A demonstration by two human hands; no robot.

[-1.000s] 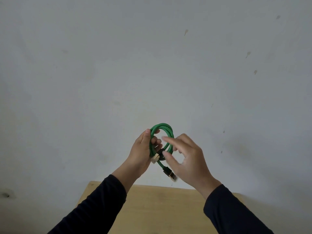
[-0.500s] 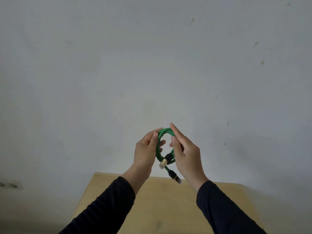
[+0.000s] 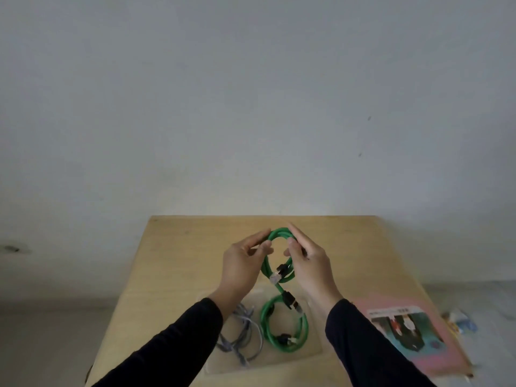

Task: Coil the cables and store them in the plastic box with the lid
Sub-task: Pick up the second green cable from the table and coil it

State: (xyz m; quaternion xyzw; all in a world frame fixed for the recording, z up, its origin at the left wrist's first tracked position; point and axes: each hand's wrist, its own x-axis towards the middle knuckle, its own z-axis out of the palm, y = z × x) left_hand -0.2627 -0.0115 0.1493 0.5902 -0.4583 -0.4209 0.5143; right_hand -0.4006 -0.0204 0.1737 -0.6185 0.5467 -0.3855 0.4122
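I hold a coiled green network cable (image 3: 279,236) in the air over the table, my left hand (image 3: 241,268) pinching its left side and my right hand (image 3: 308,265) gripping its right side. One clear plug sits inside the loop and a black-booted plug end (image 3: 290,300) hangs down below. Beneath my hands lies a clear plastic box (image 3: 314,350). Inside it rest a second coiled green cable (image 3: 269,335) and a coiled grey cable (image 3: 243,325). I see no lid that I can tell apart from the box.
The wooden table (image 3: 178,261) stands against a pale wall. A pink printed package (image 3: 410,331) lies at the table's right edge. Small light objects (image 3: 459,321) sit past that edge, on the right.
The view has tilted down, so the table, the box with its cables and the pink package have come into sight. Both hands keep hold of the green coil.
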